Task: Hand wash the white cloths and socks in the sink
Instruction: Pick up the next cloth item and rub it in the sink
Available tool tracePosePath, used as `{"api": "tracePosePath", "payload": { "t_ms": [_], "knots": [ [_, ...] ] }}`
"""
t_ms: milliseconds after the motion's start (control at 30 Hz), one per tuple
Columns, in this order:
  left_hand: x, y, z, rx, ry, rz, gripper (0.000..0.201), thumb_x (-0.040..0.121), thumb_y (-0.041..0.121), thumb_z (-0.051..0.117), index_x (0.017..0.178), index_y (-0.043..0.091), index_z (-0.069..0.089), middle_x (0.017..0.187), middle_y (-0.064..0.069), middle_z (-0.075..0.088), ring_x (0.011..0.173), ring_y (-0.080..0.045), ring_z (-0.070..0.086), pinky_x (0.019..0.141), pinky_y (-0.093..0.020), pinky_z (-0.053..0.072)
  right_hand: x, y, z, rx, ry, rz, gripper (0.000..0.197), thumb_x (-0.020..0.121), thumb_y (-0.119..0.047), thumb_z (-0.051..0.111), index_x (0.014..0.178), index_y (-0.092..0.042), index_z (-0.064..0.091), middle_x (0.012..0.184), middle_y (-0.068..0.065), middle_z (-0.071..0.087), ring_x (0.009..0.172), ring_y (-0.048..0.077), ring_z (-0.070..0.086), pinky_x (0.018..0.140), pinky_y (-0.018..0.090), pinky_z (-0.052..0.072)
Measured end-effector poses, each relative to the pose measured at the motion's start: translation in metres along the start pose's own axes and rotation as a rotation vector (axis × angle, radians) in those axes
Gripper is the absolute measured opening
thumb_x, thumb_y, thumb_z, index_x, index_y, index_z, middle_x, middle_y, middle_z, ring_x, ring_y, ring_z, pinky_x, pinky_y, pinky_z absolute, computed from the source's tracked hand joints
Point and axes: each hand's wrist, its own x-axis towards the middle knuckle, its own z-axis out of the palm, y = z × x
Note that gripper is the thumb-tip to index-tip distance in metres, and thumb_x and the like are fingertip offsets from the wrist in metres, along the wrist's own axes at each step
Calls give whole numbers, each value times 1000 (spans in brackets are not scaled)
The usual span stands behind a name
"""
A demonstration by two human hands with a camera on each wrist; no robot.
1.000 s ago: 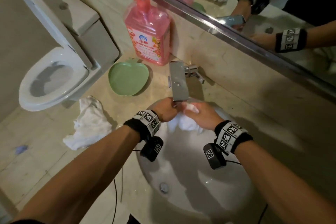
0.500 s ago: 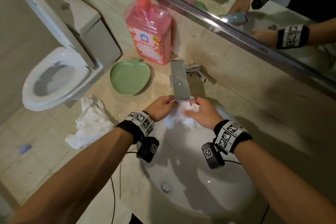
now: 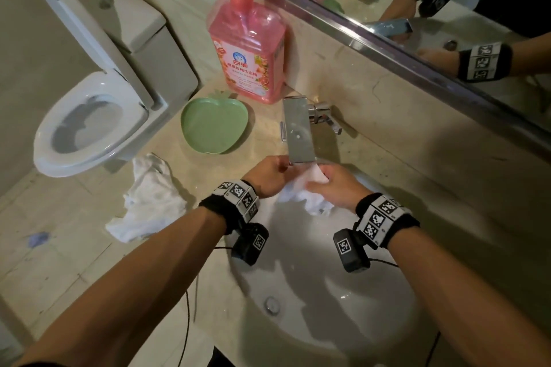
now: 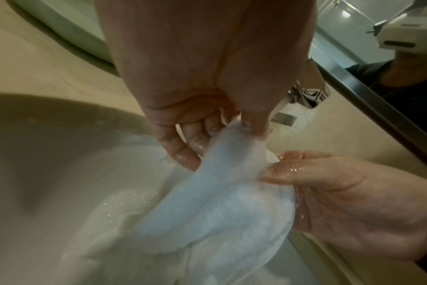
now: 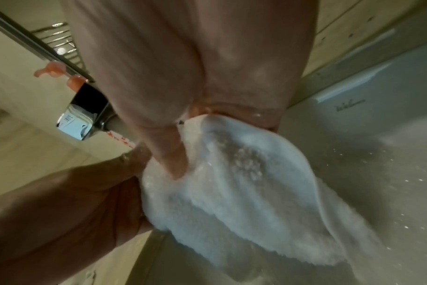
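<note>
a white sink [image 3: 372, 322] is set into the bench [image 3: 74, 247], its tap [image 3: 298, 131] at the back edge. a crumpled white cloth [image 3: 149, 202] lies on the bench left of the sink, behind it a green dish [image 3: 214, 125] and a pink bottle [image 3: 247, 48]. a wet white cloth [image 4: 215, 208] is gripped under the tap by the left hand [image 3: 268, 176] and right hand [image 3: 337, 188], fingers curled round it.
</note>
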Motion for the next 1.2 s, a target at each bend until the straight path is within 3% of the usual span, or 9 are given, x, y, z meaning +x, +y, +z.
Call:
{"api": "tracePosePath", "payload": {
  "t_ms": [67,267,367,500,633,767,933,1100,1200],
  "knots": [
    [5,5,5,-5,-4,22,21,80,72,57,92,59,67,92,26,71,87,3,66,83,-29,52,-3,5,-3,60,8,18,6,90,-26,72,94,-22,74,90,-1,77,85,14,74,79,39,61],
    [5,-1,3,-80,-50,-12,17,80,60,57,93,61,67,82,28,71,72,10,62,77,-27,51,-7,7,-7,228,97,-5,13,96,-31,65,96,-24,75,90,-1,78,87,18,74,73,33,60],
    [0,-3,-2,-69,-20,-4,18,93,42,58,105,40,72,100,13,75,97,-8,69,89,-34,55,-4,7,-3,84,63,-68,12,89,-19,69,94,-29,75,91,-6,76,86,10,70,76,28,54],
    [-4,-1,-14,72,-4,-5,22,96,40,60,83,26,71,75,12,71,69,-4,62,67,-24,49,5,-6,15,23,-10,-157,13,85,-11,73,91,-23,72,85,-7,74,82,3,67,77,24,53],
    [-5,-9,-19,87,98,-48,19,100,27,50,90,16,61,84,2,61,81,-17,52,72,-29,41,14,-16,29,-64,39,-169,21,98,-14,57,83,-9,71,85,12,72,82,27,66,75,40,54],
    [-6,-14,-17,-47,13,-81,4,94,21,54,91,19,56,91,1,59,87,-17,53,83,-35,43,13,-12,27,161,132,-44,14,99,-22,57,95,-24,70,97,7,74,94,22,70,75,29,56],
    [2,-10,-7,175,-142,-48,40,101,39,45,124,11,63,121,-8,68,112,-24,62,101,-40,47,6,-3,8,195,183,-26,32,94,-39,54,94,-10,68,85,7,71,79,19,64,75,39,52],
    [9,11,-5,153,-139,48,25,101,34,51,121,27,65,117,2,68,106,-17,63,98,-33,47,2,11,-3,85,7,-55,26,85,-39,73,100,-19,73,96,7,75,92,18,70,81,38,54],
    [12,15,-6,120,-136,40,31,101,29,50,130,24,60,128,-1,63,115,-16,59,104,-34,44,4,11,-1,18,29,-63,53,80,-58,61,96,-9,72,88,13,71,81,21,64,74,36,49]
  ]
}}
